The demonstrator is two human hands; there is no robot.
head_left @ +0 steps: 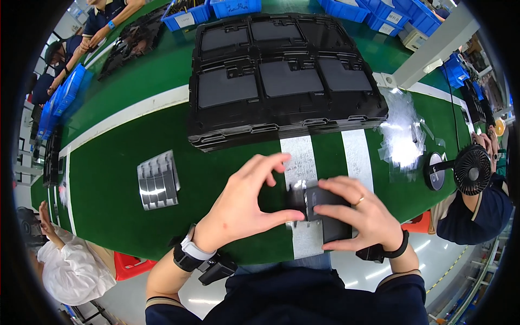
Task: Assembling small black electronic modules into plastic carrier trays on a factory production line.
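Note:
A flat black rectangular piece (335,230) lies over the pale strip at the table's near edge, under my right hand (368,216). The fingers of that hand spread across its top and close on its edges. My left hand (244,200) is open beside the piece's left end, its thumb stretched toward that end and its other fingers raised and apart. I cannot tell whether the thumb touches the piece. A shiny, blurred part shows at the piece's left end, between the two hands.
Stacked black trays (287,81) with grey panels in their compartments stand ahead. A sheet of silver and dark strips (158,181) lies left; clear film pieces (403,132) and a small black fan (472,169) are right. Blue bins (235,7) line the back. Other people sit on both sides.

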